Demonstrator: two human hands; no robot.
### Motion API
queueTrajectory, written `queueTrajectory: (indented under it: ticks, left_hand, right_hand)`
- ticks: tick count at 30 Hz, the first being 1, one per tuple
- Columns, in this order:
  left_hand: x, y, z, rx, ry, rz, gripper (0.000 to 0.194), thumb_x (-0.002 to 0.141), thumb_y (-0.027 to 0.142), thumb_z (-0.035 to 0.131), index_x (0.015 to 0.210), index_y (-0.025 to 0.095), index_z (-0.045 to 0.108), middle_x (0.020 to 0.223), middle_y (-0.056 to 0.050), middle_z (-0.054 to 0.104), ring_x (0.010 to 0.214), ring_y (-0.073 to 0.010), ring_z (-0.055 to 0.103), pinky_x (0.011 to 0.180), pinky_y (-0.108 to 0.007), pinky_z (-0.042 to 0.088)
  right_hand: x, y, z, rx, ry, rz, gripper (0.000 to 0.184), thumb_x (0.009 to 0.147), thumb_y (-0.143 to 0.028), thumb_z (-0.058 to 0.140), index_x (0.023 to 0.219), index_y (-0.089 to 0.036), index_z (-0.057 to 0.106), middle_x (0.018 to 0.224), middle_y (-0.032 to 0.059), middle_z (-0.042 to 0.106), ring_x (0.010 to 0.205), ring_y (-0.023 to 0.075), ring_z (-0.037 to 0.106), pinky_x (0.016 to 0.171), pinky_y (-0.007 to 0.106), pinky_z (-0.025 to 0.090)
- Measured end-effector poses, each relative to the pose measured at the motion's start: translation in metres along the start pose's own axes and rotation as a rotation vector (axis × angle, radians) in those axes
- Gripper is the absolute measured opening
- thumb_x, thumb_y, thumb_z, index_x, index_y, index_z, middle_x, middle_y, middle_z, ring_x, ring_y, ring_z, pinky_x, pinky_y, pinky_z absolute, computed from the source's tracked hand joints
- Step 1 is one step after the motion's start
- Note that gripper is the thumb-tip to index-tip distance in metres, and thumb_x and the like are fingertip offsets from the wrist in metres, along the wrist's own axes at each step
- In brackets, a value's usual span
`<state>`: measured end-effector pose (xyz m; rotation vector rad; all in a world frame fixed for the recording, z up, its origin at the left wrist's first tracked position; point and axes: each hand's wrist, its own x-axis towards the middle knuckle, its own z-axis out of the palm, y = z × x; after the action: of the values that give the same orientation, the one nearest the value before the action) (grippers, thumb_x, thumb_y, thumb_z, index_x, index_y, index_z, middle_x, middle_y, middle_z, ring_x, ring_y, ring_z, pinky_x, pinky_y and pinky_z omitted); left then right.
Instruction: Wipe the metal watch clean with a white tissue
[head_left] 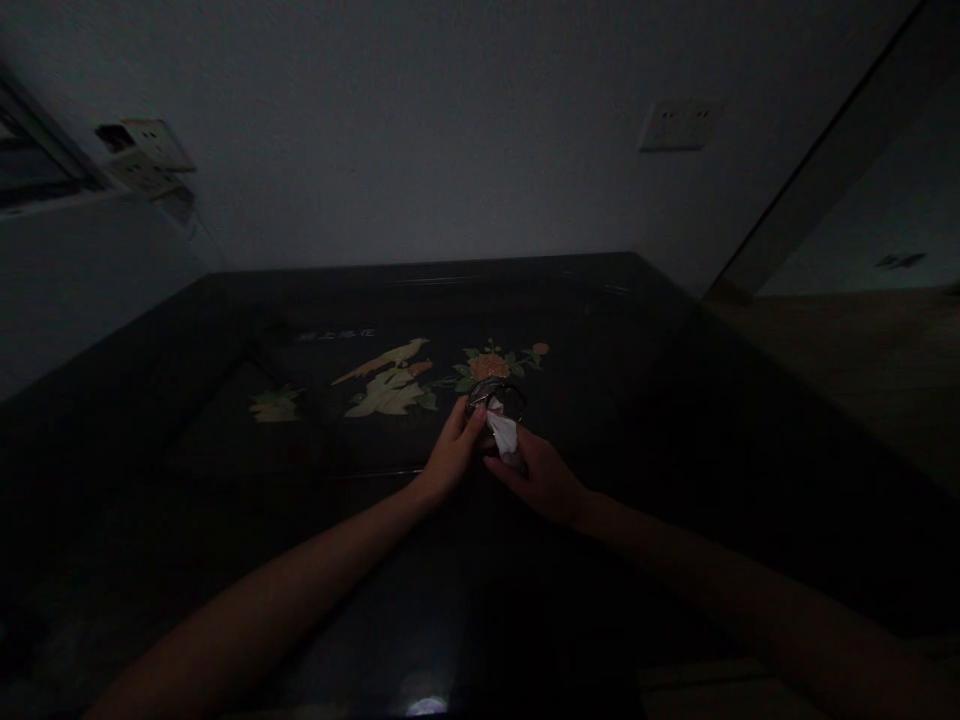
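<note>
The scene is very dark. My left hand (452,452) grips the side of a small clear glass (501,402) that rests on a black lacquered table (637,400). My right hand (541,476) is closed on a crumpled white tissue (503,436) and presses it against the glass. Both hands meet over the middle of the table, just in front of a painted bird and flower design (420,378).
The table stands against a pale wall with a socket (675,127) at upper right and another socket plate (150,150) at upper left. A wooden floor (862,360) lies to the right. A bright reflection (426,705) shows at the table's near edge.
</note>
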<state>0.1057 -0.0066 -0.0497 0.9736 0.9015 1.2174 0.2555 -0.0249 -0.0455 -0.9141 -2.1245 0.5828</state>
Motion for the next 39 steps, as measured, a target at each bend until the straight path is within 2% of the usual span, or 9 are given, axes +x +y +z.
queueTrajectory:
  ticks: [5,12,17,22,27,33,39]
  left_hand:
    - [-0.002,0.004,0.002,0.033,0.033,0.004,0.043,0.077,0.051,0.066,0.102,0.018,0.055,0.092,-0.003,0.061,0.083,-0.0161,0.059,0.073,-0.026,0.047]
    - [0.001,0.0,-0.003,0.092,-0.006,0.046,0.041,0.078,0.052,0.064,0.102,0.019,0.058,0.094,-0.003,0.061,0.087,-0.0177,0.057,0.077,-0.027,0.046]
    - [0.002,-0.004,-0.006,0.096,-0.009,0.058,0.041,0.079,0.052,0.062,0.102,0.019,0.057,0.095,-0.003,0.061,0.088,-0.0169,0.057,0.079,-0.027,0.046]
    - [-0.001,0.0,-0.002,0.06,0.032,0.0,0.043,0.077,0.054,0.064,0.1,0.018,0.055,0.091,-0.002,0.059,0.082,-0.015,0.058,0.072,-0.025,0.049]
    - [-0.002,0.002,0.002,-0.013,0.033,-0.032,0.047,0.075,0.053,0.066,0.104,0.019,0.053,0.092,-0.002,0.059,0.077,-0.0139,0.059,0.066,-0.024,0.05]
    - [0.0,-0.002,-0.003,0.037,0.013,-0.007,0.043,0.077,0.052,0.065,0.103,0.019,0.056,0.095,-0.003,0.06,0.082,-0.0156,0.058,0.07,-0.025,0.049]
    - [0.004,-0.009,-0.006,0.019,0.003,0.018,0.042,0.076,0.052,0.065,0.102,0.019,0.057,0.089,-0.002,0.06,0.076,-0.0136,0.055,0.066,-0.023,0.045]
  right_hand:
    - [0.001,0.0,0.003,-0.033,-0.021,-0.06,0.06,0.09,-0.033,0.052,0.143,-0.015,0.03,0.139,0.0196,0.049,0.131,0.0264,0.047,0.106,0.045,0.042]
    - [0.002,0.002,0.006,-0.123,-0.013,-0.057,0.061,0.091,-0.033,0.05,0.143,-0.013,0.027,0.141,0.0208,0.045,0.137,0.0271,0.038,0.109,0.049,0.038]
    - [0.004,0.002,0.002,-0.086,-0.011,-0.088,0.06,0.089,-0.031,0.053,0.142,-0.014,0.03,0.138,0.0199,0.049,0.132,0.0266,0.044,0.106,0.046,0.041]
    - [0.004,0.003,-0.001,-0.039,-0.001,-0.048,0.049,0.088,-0.031,0.055,0.132,-0.015,0.041,0.125,0.017,0.06,0.115,0.0262,0.059,0.096,0.042,0.049]
    - [0.003,0.003,-0.004,-0.085,0.008,-0.027,0.039,0.089,-0.032,0.054,0.124,-0.015,0.048,0.115,0.0146,0.066,0.101,0.024,0.066,0.086,0.037,0.053]
    - [0.006,-0.001,-0.011,-0.26,-0.014,-0.043,0.027,0.093,-0.032,0.048,0.113,-0.016,0.056,0.105,0.0117,0.07,0.094,0.0224,0.067,0.08,0.034,0.053]
    - [0.008,-0.009,-0.013,-0.611,-0.112,-0.129,0.033,0.093,-0.033,0.049,0.114,-0.01,0.06,0.111,0.0173,0.068,0.101,0.0256,0.064,0.078,0.034,0.053]
